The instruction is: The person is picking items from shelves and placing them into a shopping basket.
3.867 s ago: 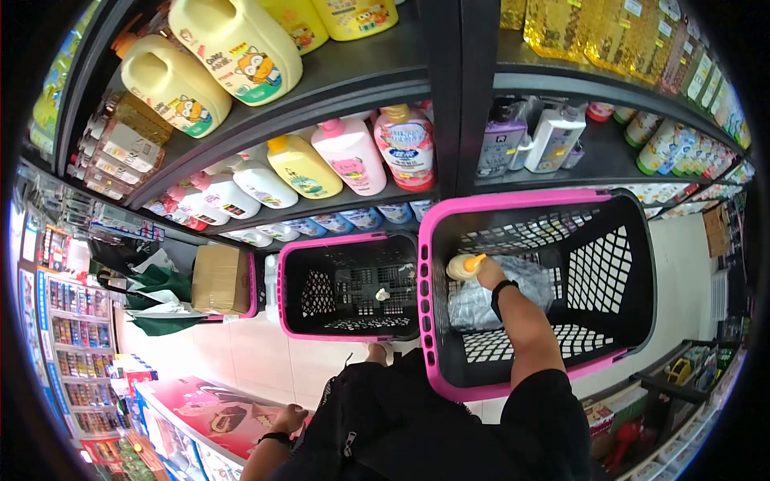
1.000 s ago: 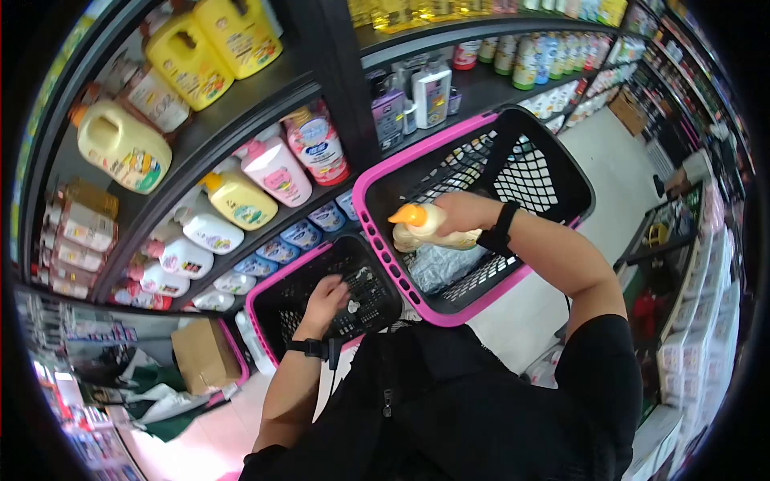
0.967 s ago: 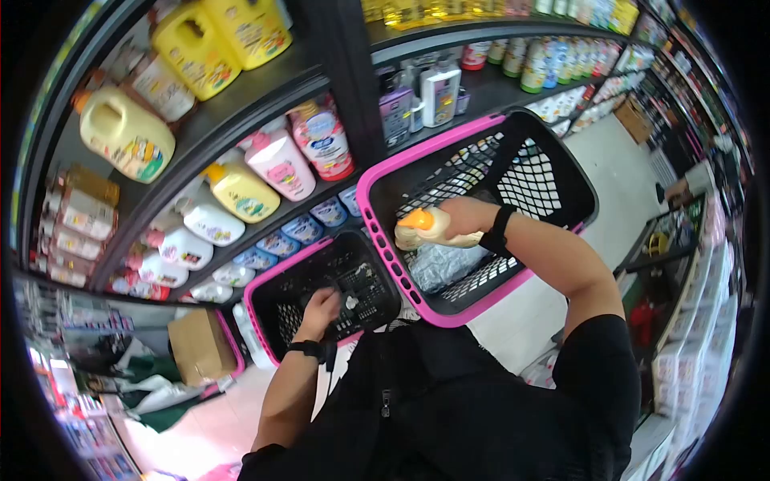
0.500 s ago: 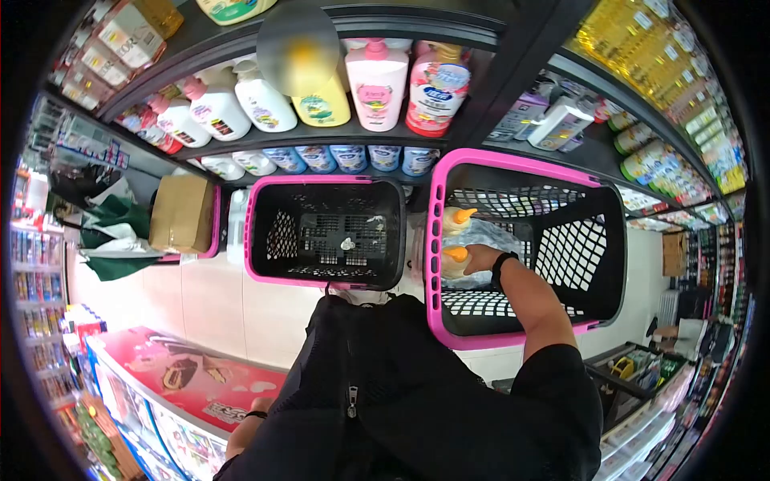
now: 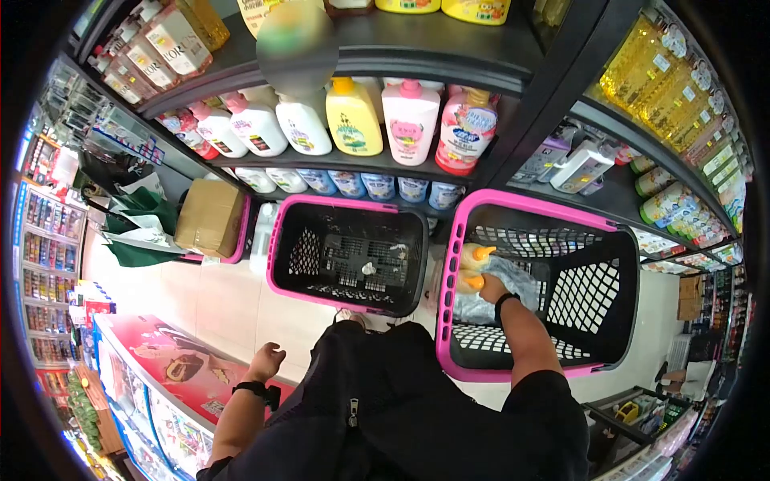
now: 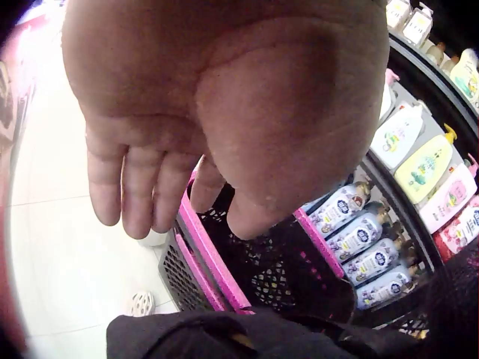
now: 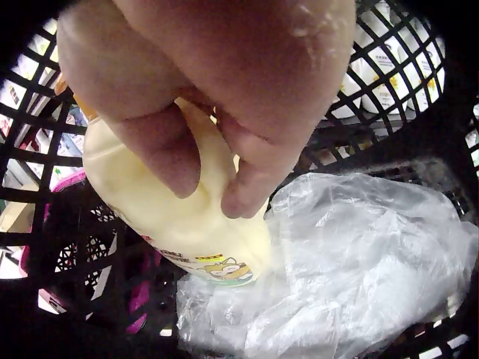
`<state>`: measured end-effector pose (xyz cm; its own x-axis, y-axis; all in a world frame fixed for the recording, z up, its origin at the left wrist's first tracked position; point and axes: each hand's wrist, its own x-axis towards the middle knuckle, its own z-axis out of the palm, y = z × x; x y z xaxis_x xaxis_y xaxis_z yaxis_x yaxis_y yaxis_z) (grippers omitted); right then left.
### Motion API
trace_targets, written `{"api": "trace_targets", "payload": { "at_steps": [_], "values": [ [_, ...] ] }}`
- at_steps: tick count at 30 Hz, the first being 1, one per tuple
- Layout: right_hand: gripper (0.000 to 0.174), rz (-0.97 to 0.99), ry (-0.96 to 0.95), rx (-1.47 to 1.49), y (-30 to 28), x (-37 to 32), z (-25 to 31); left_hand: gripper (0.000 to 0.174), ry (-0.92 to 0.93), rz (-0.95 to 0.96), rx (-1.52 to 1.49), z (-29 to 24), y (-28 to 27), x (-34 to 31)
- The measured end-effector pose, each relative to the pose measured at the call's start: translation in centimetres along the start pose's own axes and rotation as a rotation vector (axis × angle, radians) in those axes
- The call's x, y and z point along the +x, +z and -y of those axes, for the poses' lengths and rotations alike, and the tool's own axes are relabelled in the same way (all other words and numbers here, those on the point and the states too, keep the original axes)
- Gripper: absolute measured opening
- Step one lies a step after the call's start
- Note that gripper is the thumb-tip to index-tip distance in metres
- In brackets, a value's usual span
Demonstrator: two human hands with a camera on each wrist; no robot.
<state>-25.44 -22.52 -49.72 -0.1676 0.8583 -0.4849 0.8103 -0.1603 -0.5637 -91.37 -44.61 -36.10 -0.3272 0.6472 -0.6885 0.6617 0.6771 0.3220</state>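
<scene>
In the right wrist view my right hand (image 7: 224,112) grips the upper part of a pale yellow bottle (image 7: 194,232), fingers curled round it. Clear plastic wrap (image 7: 359,262) lies beside the bottle. The head view shows this hand (image 5: 499,292) inside the larger pink-rimmed black basket (image 5: 447,321), by two orange-capped bottles standing near its left wall; the farther one has its orange cap (image 5: 483,252) above the held one's cap (image 5: 474,282). My left hand (image 5: 266,361) hangs over the floor, holding nothing; its relaxed fingers (image 6: 138,191) show in the left wrist view.
A smaller black basket (image 5: 273,276) stands left of the larger one, with a cardboard box (image 5: 210,218) farther left. Shelves of pump bottles (image 5: 353,120) run behind the baskets. A red-topped display case (image 5: 172,361) is at lower left.
My left hand has moved from over the smaller basket, down past the body, and back into view over the floor. My right hand has lowered the pale bottle beside the other one.
</scene>
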Motion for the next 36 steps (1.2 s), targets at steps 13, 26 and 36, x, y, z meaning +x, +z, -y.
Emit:
{"api": "trace_targets", "payload": {
  "at_steps": [13, 26, 36],
  "values": [
    [0.024, 0.22, -0.054, -0.223, -13.0, -3.1, 3.6, 0.043, 0.14, 0.381, 0.362, 9.7, 6.5, 7.9],
    [0.027, -0.373, -0.684, 0.504, -32.5, -4.2, 51.2, 0.04, 0.069, 0.263, -0.088, 3.7, 1.3, 18.5],
    [0.046, -0.664, -0.862, 0.695, -33.2, 5.1, 67.0, 0.042, 0.18, 0.224, 0.186, 9.1, -1.6, 18.2]
  ]
}}
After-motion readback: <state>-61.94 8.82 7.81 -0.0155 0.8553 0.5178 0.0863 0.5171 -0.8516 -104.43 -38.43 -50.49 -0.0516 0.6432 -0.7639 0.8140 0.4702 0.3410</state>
